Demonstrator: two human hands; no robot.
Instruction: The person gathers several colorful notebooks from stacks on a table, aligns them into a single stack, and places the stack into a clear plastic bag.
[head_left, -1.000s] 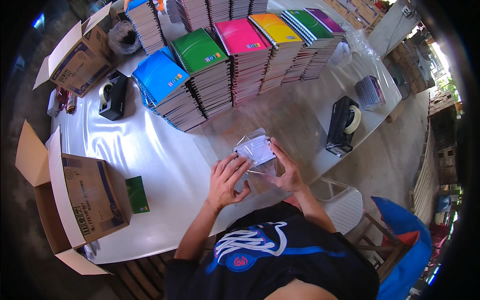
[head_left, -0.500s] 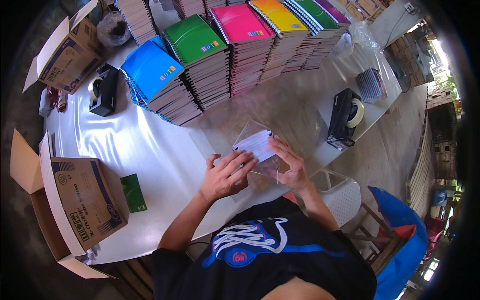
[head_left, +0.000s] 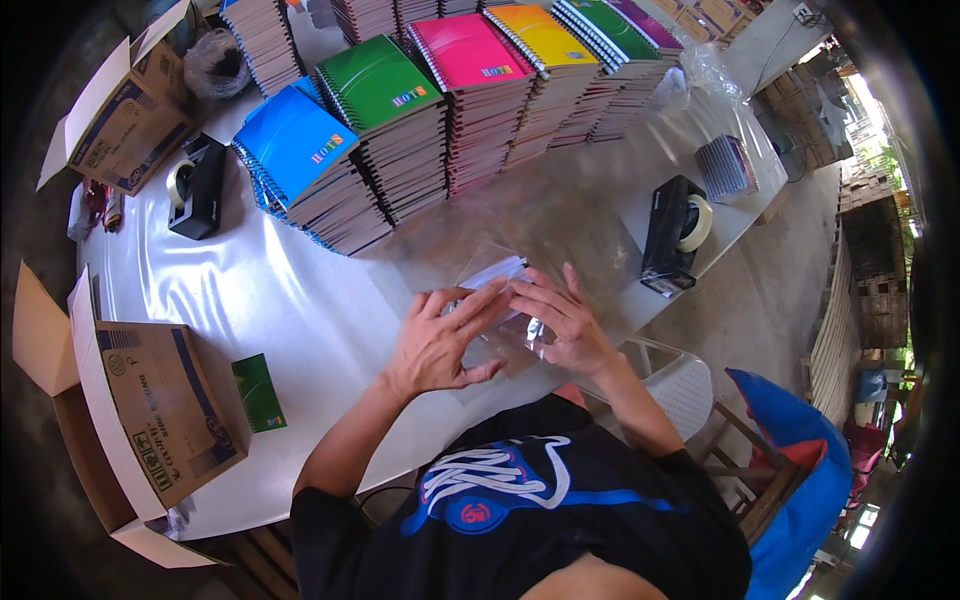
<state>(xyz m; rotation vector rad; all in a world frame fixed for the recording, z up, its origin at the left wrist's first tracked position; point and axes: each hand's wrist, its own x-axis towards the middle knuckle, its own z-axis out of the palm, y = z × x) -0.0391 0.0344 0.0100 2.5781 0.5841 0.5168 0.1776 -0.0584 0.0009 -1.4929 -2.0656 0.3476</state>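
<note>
A small white lined pad or notebook (head_left: 496, 272) lies on the table inside a clear plastic sleeve (head_left: 518, 345), in front of me. My left hand (head_left: 438, 342) lies over its left side with fingers stretched toward the right and the thumb apart. From the other side my right hand (head_left: 568, 325) rests on the pad and sleeve, its fingers extended and spread. The fingertips of both hands meet over the middle of the pad and cover most of it. Neither hand is wrapped around anything.
Tall stacks of spiral notebooks (head_left: 385, 85) line the far side. Black tape dispensers stand at right (head_left: 672, 238) and left (head_left: 196, 188). Open cardboard boxes (head_left: 165, 400) sit at left, near a green card (head_left: 259, 392). A small notebook stack (head_left: 727, 168) lies far right; a white chair (head_left: 672, 395) is beside me.
Both hands have come together over the pad, covering more of it. The left hand's thumb has swung out toward me. The whole view has shifted slightly.
</note>
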